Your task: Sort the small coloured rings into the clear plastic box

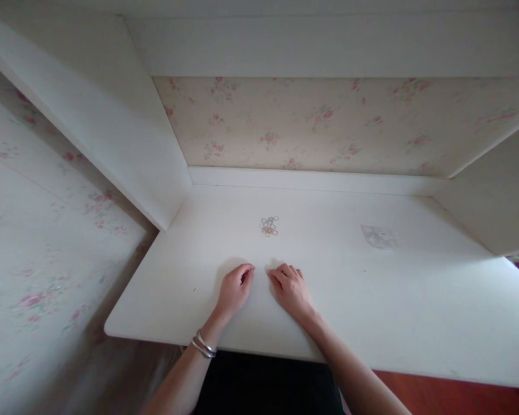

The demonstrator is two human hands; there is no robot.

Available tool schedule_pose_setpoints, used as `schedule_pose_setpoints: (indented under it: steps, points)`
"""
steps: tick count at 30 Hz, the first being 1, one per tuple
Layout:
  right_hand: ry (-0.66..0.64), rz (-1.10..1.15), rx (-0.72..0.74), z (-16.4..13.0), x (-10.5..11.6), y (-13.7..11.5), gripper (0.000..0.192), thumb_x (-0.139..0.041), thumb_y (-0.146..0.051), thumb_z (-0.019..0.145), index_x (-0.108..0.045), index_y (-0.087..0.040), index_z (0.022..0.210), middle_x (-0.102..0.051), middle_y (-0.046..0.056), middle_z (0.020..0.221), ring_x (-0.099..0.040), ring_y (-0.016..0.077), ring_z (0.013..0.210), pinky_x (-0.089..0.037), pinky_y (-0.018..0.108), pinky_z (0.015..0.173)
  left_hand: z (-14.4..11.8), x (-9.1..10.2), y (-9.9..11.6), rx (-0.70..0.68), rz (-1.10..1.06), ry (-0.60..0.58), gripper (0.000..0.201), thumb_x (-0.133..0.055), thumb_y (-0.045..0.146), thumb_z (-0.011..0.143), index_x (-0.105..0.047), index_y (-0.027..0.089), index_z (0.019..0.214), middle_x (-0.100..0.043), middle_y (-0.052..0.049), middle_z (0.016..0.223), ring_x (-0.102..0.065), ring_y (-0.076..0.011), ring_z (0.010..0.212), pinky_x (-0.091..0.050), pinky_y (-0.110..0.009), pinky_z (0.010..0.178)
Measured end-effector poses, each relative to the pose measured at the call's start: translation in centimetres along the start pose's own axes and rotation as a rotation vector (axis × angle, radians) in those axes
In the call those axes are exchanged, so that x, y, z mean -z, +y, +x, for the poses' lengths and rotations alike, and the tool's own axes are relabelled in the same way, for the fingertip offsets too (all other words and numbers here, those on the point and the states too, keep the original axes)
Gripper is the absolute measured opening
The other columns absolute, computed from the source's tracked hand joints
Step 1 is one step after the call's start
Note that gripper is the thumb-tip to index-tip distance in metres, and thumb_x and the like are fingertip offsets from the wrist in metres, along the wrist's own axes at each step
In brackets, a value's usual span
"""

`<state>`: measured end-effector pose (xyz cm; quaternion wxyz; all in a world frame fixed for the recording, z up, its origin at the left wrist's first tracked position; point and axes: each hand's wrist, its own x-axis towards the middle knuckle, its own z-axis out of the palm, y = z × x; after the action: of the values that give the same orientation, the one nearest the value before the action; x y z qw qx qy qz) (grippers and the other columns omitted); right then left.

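Note:
My left hand [236,286] rests on the white tabletop with its fingers curled in and the thumb against them. Nothing shows in it. My right hand [289,286] lies beside it, apart by a small gap, knuckles up and fingers bent down onto the surface. I see nothing in that hand either, though the undersides of its fingers are hidden. Just beyond both hands is a small cluster of thin rings [269,226], some greyish and some orange or pinkish, overlapping one another. Neither hand touches them.
A clear plastic packet [379,237] lies flat to the right on the white desk [415,311]. White side panels [112,121] and a floral-papered back wall [303,124] enclose the desk. The front left corner is rounded. A tiny dark mark [194,289] is left of my hands.

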<state>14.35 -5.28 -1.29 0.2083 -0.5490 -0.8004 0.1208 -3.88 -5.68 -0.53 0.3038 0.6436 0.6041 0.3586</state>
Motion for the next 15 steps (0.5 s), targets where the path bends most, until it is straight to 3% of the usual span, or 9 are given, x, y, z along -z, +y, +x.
schedule_pose_setpoints:
  steps: [15]
  points:
    - [0.032,-0.002,-0.099,0.6,0.39,-0.33,0.027,-0.04,-0.032,0.094,-0.066,-0.029,0.103,-0.06,0.004,0.087,-0.053,0.0161,0.083,-0.033,0.03,0.076,-0.07,-0.41,0.24,-0.005,0.046,-0.044,0.028,-0.041,0.034,0.089,-0.065,0.022,0.096,-0.069,-0.004,0.092,-0.062,-0.0166,0.081,-0.047,-0.026,0.075]
